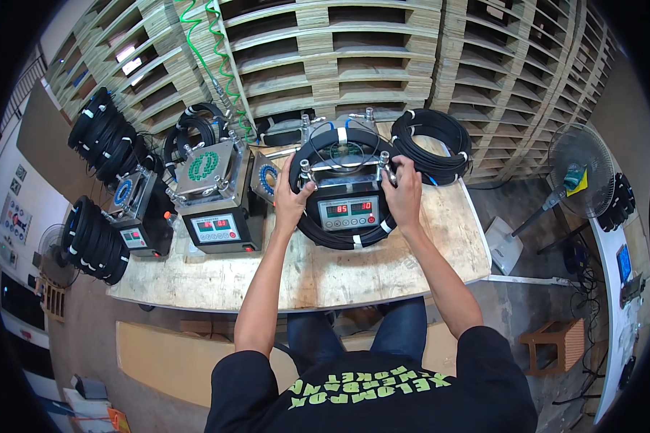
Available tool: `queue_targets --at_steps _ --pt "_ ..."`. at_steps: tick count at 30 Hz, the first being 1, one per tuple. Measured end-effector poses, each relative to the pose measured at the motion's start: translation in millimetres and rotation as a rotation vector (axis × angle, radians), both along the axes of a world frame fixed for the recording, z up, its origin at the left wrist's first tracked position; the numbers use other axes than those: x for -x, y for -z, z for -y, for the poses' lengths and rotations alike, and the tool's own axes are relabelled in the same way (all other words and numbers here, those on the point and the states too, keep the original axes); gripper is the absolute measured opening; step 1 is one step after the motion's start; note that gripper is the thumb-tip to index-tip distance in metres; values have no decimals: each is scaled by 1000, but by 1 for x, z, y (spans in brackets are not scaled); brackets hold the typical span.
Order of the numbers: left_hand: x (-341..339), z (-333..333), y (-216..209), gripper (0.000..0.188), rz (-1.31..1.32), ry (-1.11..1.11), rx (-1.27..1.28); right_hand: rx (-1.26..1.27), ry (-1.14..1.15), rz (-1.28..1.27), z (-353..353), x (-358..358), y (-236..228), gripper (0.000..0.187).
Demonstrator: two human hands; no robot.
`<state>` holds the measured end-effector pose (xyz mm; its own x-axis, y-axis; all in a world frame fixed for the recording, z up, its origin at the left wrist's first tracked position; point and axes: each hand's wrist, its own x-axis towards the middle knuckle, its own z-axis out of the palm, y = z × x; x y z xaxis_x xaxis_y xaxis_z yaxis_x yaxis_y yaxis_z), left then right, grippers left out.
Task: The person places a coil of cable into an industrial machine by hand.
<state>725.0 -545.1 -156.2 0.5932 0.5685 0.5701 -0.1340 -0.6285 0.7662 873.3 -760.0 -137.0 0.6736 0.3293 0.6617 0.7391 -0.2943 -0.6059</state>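
A coil of black cable (pixel 341 135) with white ties rings a bench machine (pixel 350 211) that has a red digital display and metal corner posts. My left hand (pixel 292 192) is closed on the coil's left side, its thumb beside a metal post. On the opposite side, my right hand (pixel 404 191) grips the coil, with thumb and fingertips close to the right post. Thin black leads loop over the machine's top, and the coil partly covers its plate. How far my fingers reach behind the coil is hidden.
Left on the wooden table (pixel 325 278) stand a second machine (pixel 217 209) with green connectors and a smaller one (pixel 139 213). Black cable coils (pixel 433 144) lie at right; more stacked coils (pixel 97 242) hang at far left. A fan (pixel 579 169) stands right, wooden pallets (pixel 332 58) behind.
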Motion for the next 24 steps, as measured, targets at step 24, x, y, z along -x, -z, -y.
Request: queue_targets --at_steps 24 --pt "-9 1 6 100 57 -28 -45 948 -489 94 -155 -156 -86 33"
